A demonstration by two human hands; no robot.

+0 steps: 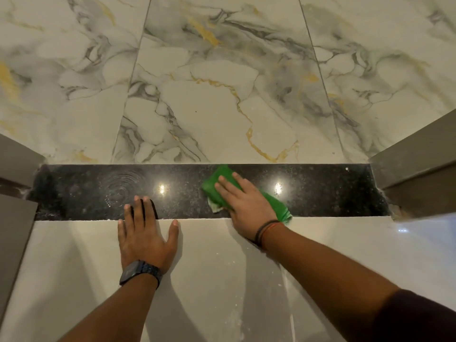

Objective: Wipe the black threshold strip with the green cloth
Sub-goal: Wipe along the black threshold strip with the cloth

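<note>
The black speckled threshold strip (320,193) runs left to right across the doorway, glossy, with two light reflections and circular wipe marks left of centre. A folded green cloth (217,178) lies on the strip right of the middle. My right hand (244,203) presses flat on top of the cloth, fingers together and pointing up-left; cloth shows at both ends of the hand. My left hand (145,233) rests palm down with fingers spread on the pale tile, fingertips over the strip's near edge, holding nothing.
White marble-pattern tiles (222,95) with grey and gold veins lie beyond the strip. Plain pale tile (345,243) with white dust specks lies on the near side. Grey door frame posts stand at the left end (17,164) and right end (419,164) of the strip.
</note>
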